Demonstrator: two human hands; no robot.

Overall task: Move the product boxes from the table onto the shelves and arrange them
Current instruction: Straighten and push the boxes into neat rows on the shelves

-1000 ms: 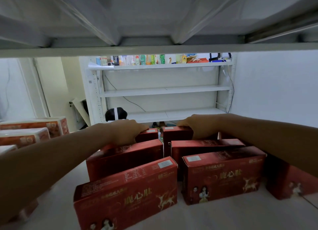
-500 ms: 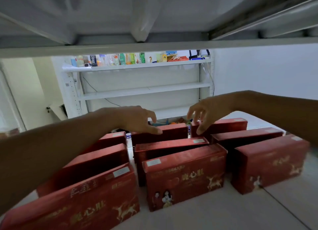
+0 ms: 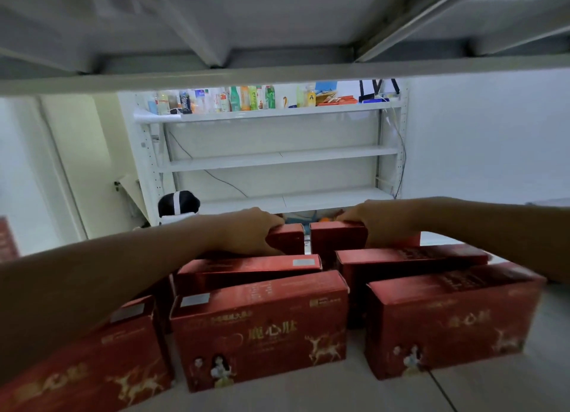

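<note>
Boxes (image 3: 262, 328) of red card stand in rows on the white shelf (image 3: 324, 393), each with its long axis running left to right across the reach of the arms and its printed face toward the person. Three make the row closest to the body, well short of the hands; two more stand behind them, just short of the hands. Farthest in, a last pair stands nearly end to end with a narrow gap between, and each hand has one. The left hand (image 3: 246, 229) is curled over the top of the left back box (image 3: 288, 237), fingers hooked on its far edge and thumb on its near face. The right hand (image 3: 379, 223) bends over the top of the right back box (image 3: 336, 237) likewise, its thumb hidden. Both arms look equally stretched, so neither hand is nearer. Squaring this pair would likely mean a slide along the shelf, with little headroom under the shelf above (image 3: 277, 75). Beyond the hands the shelf is open at the back. Across the room stands a white rack (image 3: 277, 160) with bottles (image 3: 243, 98) on its top level, a dark rounded object (image 3: 179, 202) at its foot and a plain wall (image 3: 478, 134) further right.
</note>
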